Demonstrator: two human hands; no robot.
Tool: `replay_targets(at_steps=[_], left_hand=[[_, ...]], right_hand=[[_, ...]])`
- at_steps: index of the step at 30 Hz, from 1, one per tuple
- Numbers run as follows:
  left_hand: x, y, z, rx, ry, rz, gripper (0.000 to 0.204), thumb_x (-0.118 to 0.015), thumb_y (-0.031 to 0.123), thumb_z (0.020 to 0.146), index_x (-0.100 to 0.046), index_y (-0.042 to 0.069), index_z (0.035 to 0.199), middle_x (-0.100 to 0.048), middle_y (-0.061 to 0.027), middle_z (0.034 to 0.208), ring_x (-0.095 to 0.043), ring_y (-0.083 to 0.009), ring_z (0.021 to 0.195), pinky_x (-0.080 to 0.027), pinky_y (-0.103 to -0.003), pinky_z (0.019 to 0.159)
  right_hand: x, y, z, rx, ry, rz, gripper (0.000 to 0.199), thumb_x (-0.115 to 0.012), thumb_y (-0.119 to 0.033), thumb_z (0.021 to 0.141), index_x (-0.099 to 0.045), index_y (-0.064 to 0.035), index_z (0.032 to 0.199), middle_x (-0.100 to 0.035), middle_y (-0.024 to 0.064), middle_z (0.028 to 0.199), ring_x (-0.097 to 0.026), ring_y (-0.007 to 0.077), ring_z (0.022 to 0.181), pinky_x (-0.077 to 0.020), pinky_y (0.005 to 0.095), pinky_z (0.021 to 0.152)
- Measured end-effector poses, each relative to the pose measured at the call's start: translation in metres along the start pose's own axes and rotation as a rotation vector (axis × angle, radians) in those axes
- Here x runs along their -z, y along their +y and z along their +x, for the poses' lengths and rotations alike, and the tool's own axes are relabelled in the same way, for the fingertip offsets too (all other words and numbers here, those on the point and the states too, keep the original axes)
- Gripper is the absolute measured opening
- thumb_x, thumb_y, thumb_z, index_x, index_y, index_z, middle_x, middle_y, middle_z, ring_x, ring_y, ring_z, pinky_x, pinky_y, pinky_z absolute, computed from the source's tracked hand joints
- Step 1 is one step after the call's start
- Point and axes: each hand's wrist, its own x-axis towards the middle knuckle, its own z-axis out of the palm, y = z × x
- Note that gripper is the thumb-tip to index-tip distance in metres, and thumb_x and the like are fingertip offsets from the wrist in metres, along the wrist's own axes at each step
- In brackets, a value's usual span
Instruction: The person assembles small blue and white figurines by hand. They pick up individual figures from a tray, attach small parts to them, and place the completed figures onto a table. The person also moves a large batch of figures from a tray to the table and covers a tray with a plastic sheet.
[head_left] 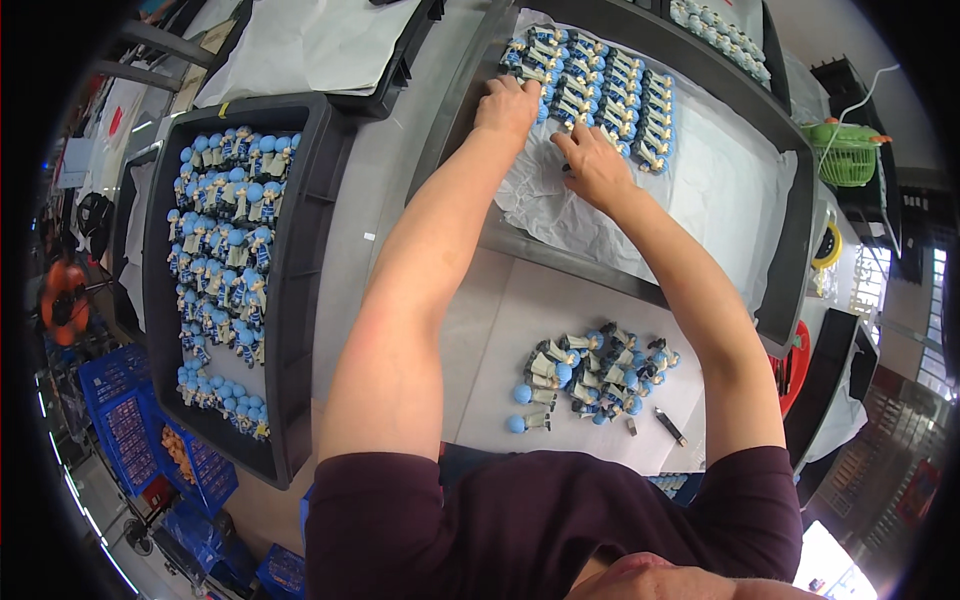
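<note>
From my remote view, the wearer's torso covers much of the tabletop's [490, 300] near edge. Just beyond it lies a pile of loose figurines [564, 373], overlapping too closely for me to count, with a dark pen-like tool [670, 427] beside its right side. Toward the tabletop's far edge stands a grey tray [580, 268] lined with white paper [720, 210]. The right hand [598, 165] is by the near end of the rows of figurines [622, 90], fingers apart; a dark shape under it is unclear, so I cannot tell whether it holds anything. Farther left, the left hand's [510, 108] fingers curl over the leftmost row, their tips hidden; grip undetermined. A farther tray of figurines [720, 40] is cut off above.
</note>
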Motion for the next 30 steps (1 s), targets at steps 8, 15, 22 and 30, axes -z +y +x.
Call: replay_targets(at_steps=[8, 15, 22, 30], left_hand=[[0.066, -0.006, -0.040, -0.070, 0.311, -0.357, 0.047, -0.069, -0.001, 0.063, -0.044, 0.002, 0.103, -0.048, -0.0178, 0.100, -0.051, -0.0370, 0.097, -0.048, -0.041, 0.076], [0.122, 0.035, -0.210, -0.236, -0.059, -1.063, 0.042, -0.067, 0.001, 0.062, -0.046, 0.002, 0.098, -0.045, -0.0167, 0.103, -0.048, -0.0351, 0.095, -0.043, -0.039, 0.079], [0.076, 0.116, -0.334, -0.616, -0.331, -1.068, 0.031, -0.060, -0.001, 0.068, -0.049, -0.001, 0.097, -0.047, -0.0188, 0.106, -0.050, -0.0363, 0.101, -0.044, -0.040, 0.082], [0.034, 0.132, -0.345, -0.805, -0.044, -0.803, 0.038, -0.063, 0.005, 0.069, -0.050, 0.001, 0.105, -0.047, -0.0183, 0.107, -0.051, -0.0345, 0.098, -0.043, -0.041, 0.080]], right_hand=[[0.080, -0.007, -0.040, -0.150, 0.366, 0.471, 0.037, -0.064, -0.002, 0.064, -0.059, -0.0050, 0.101, -0.055, 0.0115, 0.079, -0.055, 0.0246, 0.074, -0.0461, 0.0335, 0.068], [0.161, -0.067, -0.190, -0.076, -0.050, 0.601, 0.042, -0.063, 0.000, 0.063, -0.058, -0.0047, 0.104, -0.049, 0.0082, 0.074, -0.052, 0.0237, 0.070, -0.0452, 0.0342, 0.062], [0.106, -0.114, -0.304, -0.061, -0.470, 0.547, 0.046, -0.067, -0.004, 0.060, -0.054, -0.0007, 0.104, -0.053, 0.0124, 0.092, -0.055, 0.0283, 0.083, -0.0485, 0.0350, 0.069], [0.033, -0.127, -0.355, 0.048, -0.107, 0.277, 0.053, -0.067, -0.007, 0.063, -0.053, -0.0027, 0.114, -0.050, 0.0136, 0.108, -0.051, 0.0266, 0.092, -0.0470, 0.0339, 0.077]])
